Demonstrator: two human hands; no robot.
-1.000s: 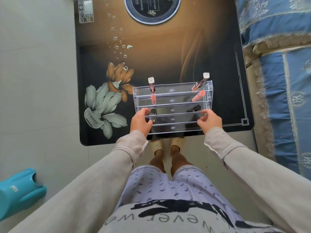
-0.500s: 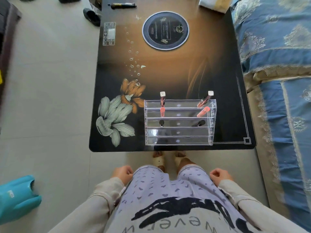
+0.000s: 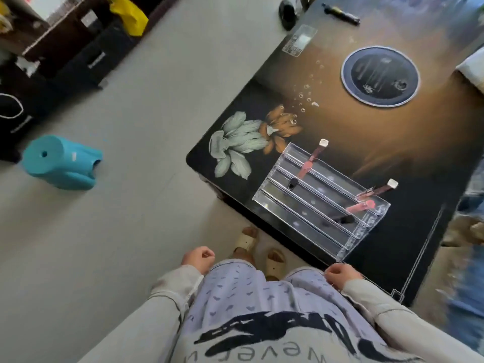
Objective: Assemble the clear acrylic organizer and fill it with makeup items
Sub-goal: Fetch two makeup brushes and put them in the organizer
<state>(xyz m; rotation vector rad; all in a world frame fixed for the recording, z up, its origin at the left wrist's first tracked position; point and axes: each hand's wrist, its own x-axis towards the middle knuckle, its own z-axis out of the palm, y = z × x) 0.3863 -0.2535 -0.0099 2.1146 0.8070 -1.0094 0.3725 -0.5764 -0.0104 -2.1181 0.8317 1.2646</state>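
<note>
The clear acrylic organizer (image 3: 311, 203) stands assembled near the front edge of the dark floral table (image 3: 408, 142), with stepped rows. Its back rows hold a white-capped lip gloss (image 3: 315, 154) on the left and another white-capped gloss (image 3: 378, 189) on the right. A pink tube (image 3: 362, 205) lies one row lower on the right, and dark-tipped items (image 3: 292, 183) sit in a middle row. My left hand (image 3: 197, 259) and my right hand (image 3: 340, 276) rest curled at my thighs, away from the table, holding nothing.
A round dark plate (image 3: 379, 76) is set into the table's middle, a black pen-like tool (image 3: 340, 13) lies at its far end. A turquoise plastic stool (image 3: 61, 163) lies on the floor to the left. Dark boxes (image 3: 52, 64) line the far left.
Both hands let go of the organizer and dropped to my thighs. The view has since swung left and tilted, so the table now sits to the right.
</note>
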